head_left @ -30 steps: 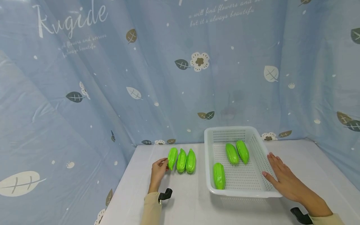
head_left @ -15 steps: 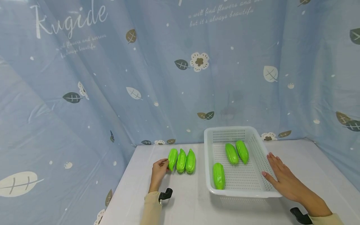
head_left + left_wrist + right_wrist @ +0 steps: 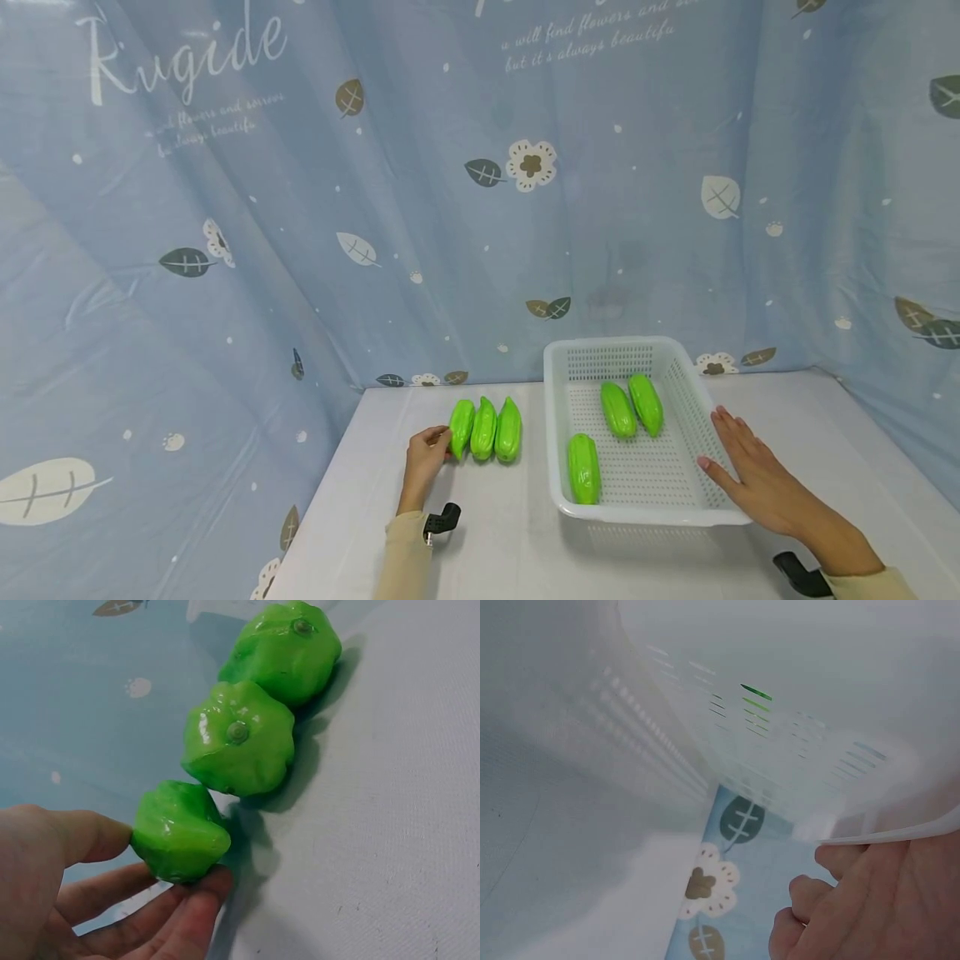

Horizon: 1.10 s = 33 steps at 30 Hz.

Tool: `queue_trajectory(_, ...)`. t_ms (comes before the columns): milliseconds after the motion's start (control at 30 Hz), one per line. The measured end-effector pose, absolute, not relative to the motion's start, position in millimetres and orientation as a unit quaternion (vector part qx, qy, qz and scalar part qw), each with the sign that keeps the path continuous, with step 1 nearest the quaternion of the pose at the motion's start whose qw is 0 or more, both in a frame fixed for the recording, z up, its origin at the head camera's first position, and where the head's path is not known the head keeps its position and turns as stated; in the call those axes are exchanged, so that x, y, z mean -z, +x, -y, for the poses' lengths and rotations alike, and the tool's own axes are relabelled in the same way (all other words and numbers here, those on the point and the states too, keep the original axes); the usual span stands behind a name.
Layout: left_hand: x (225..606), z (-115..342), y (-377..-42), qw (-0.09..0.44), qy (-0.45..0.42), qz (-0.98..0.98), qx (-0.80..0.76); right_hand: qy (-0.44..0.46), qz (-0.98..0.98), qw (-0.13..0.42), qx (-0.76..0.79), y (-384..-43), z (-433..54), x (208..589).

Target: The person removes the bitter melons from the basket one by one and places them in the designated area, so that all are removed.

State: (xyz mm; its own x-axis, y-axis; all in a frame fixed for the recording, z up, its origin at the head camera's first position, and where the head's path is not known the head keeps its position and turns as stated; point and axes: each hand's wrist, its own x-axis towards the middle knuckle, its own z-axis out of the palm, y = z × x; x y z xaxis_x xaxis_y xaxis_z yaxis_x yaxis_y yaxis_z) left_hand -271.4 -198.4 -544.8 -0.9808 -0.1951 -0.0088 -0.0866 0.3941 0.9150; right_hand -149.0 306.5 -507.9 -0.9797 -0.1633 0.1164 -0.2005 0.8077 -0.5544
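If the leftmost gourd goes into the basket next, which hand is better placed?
Left, I'd judge: the left hand pinches the leftmost gourd. The right hand holds no gourd and is at the right rim of the basket, with the basket between it and that gourd.

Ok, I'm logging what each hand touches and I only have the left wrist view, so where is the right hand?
Observer: The right hand rests against the right side of a white, rectangular, perforated plastic basket.

Operator: Thanks, I can't make that out from here. Is there anything in the basket?

Observer: Yes, the head view shows three glossy green, ridged, elongated vegetables lying inside it.
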Motion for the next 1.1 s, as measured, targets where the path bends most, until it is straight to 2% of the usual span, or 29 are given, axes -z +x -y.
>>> queue_trajectory(1100,547.7,201.2,-268.2,0.028,0.083,0.841,0.533,0.101,0.947,0.032,-0.303,-149.9,-307.2,506.5)
